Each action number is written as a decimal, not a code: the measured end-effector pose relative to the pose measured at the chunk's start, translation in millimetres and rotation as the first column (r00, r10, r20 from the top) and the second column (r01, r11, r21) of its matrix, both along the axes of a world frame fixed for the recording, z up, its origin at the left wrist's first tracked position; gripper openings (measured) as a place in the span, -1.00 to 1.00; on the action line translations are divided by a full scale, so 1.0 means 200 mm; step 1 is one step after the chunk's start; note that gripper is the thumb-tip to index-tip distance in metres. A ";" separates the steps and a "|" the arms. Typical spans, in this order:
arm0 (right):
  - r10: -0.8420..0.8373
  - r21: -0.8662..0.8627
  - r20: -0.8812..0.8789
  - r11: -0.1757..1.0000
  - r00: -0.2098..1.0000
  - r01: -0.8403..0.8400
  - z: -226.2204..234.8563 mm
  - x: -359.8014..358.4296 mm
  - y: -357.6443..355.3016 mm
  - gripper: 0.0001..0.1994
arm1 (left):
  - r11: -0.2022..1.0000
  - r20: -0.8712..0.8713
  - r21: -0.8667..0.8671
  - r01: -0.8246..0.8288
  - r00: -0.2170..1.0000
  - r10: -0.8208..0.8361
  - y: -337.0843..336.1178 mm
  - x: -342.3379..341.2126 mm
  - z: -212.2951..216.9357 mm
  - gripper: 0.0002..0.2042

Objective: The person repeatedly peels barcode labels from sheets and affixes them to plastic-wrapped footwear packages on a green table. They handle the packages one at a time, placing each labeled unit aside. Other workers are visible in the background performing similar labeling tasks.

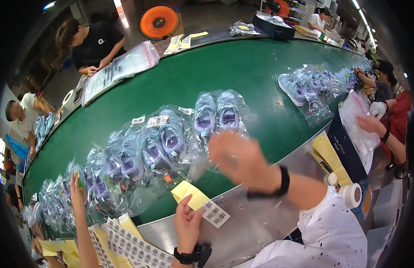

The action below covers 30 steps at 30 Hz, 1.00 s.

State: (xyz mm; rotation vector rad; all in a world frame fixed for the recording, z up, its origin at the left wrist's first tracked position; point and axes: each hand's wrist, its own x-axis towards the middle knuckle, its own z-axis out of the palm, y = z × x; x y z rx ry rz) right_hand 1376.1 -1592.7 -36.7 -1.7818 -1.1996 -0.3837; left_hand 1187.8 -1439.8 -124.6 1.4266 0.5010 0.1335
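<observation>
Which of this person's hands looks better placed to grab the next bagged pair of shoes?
Probably the right hand: it hovers open, blurred, right at the bagged purple shoes on the green belt. The left hand is occupied, pinching a yellow paper with a barcode label.

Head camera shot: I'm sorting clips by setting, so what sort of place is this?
Most likely a shoe factory packing line. A long green conveyor belt carries purple shoes sealed in clear bags, several people work along its edges, and the left hand holds a barcode sticker strip near the blurred right hand.
</observation>
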 end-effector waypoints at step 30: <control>-0.711 -0.523 -0.306 0.681 0.633 0.512 -0.42 1.08 -0.25 -0.35 | 0.998 0.013 -0.031 -0.049 0.999 0.050 -0.15 0.08 0.01 -0.49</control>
